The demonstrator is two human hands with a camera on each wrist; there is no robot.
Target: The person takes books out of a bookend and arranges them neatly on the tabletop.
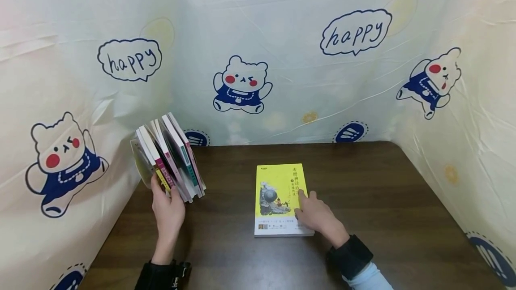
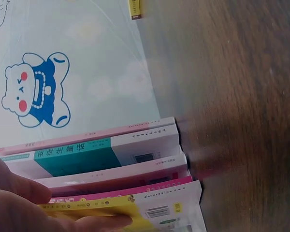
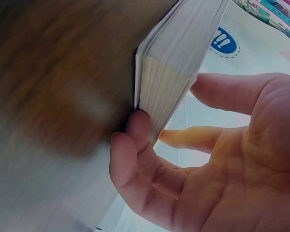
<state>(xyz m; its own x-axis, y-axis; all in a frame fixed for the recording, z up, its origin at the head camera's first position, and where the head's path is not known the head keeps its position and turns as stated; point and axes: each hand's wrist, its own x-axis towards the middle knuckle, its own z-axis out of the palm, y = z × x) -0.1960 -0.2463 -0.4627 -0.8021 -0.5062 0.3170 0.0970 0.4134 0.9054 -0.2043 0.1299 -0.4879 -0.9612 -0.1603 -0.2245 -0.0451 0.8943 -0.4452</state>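
At the left of the table a row of books [image 1: 182, 164] stands on edge, tilted and slightly fanned. My left hand [image 1: 167, 209] grips the near spines. In the left wrist view one finger lies along the yellow spine [image 2: 94, 209], with the thumb by the magenta spine [image 2: 104, 195] beside it. A yellow-covered book [image 1: 278, 191] lies flat, cover up, near the table's middle. My right hand [image 1: 318, 213] holds this book at its right edge. In the right wrist view the thumb presses its upper edge, and curled fingers [image 3: 137, 128] are at its lower edge.
The dark brown wooden table [image 1: 225, 258] ends against a pale cloth backdrop [image 1: 294, 84] with printed bears, which also hangs along both sides. The standing books are close to the left cloth. Dark cuffs [image 1: 350, 256] cover both wrists.
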